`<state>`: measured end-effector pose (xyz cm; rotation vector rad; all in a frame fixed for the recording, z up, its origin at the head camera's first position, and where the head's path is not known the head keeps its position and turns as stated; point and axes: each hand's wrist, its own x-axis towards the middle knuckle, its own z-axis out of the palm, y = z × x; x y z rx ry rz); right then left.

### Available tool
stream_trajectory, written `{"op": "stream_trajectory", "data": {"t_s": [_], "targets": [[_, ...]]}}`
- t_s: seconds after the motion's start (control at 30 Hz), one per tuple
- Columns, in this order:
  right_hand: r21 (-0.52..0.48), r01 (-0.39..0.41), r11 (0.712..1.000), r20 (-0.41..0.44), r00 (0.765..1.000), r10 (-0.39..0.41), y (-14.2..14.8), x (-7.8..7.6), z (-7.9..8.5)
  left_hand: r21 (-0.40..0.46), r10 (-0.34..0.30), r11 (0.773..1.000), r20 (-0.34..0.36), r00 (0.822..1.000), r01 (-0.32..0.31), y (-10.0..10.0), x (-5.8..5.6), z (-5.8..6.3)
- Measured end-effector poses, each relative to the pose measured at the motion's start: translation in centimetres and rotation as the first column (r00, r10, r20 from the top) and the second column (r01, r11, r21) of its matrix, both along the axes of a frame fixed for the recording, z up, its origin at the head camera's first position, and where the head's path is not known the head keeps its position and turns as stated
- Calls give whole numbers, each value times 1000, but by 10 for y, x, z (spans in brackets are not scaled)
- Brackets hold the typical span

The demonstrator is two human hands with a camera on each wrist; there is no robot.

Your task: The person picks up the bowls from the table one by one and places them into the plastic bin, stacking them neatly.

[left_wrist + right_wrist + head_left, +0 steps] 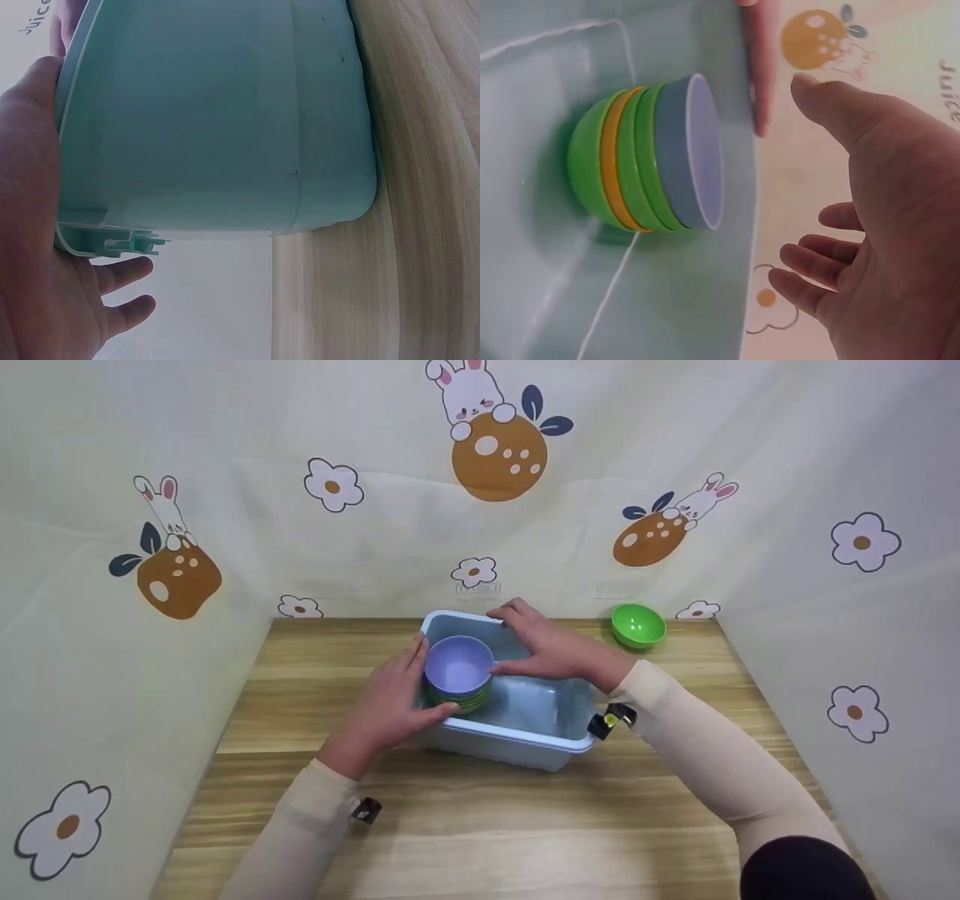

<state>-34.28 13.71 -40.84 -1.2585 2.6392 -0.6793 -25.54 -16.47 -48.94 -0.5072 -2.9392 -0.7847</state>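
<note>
In the light blue plastic bin [517, 733] stands a stack of bowls against its left end. The top one is a purple bowl [459, 664]; below it the right wrist view shows green bowls [646, 150] and an orange bowl [615, 161]. My left hand [390, 697] lies at the bin's left end, fingers along the rim and thumb over the front edge. Above the bin, just right of the stack, my right hand [551, 645] is spread with nothing in it. In the right wrist view its thumb and fingers stand apart from the bowls.
A single green bowl [637, 626] sits on the wooden table [480, 825] at the back right, behind the right forearm. Printed fabric walls [390, 547] with rabbits and flowers enclose the table at the back and both sides.
</note>
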Motion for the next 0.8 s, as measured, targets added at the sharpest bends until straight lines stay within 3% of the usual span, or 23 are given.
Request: {"op": "stream_trajectory", "data": {"t_s": [0.27,0.47,0.7,0.8], "targets": [[-202,29,979,-7,999,-31,34,5,-5,12,-15,1000,-26,1000,15,0,1,-1],[-294,114,949,5,993,-118,62,13,-9,16,-13,1000,-18,1000,14,1,2,1],[-415,209,886,54,977,-206,88,24,-18,11,-17,1000,-12,1000,18,1,1,3],[-477,247,844,76,968,-241,96,26,-24,7,-19,1000,-14,1000,20,0,1,3]]}}
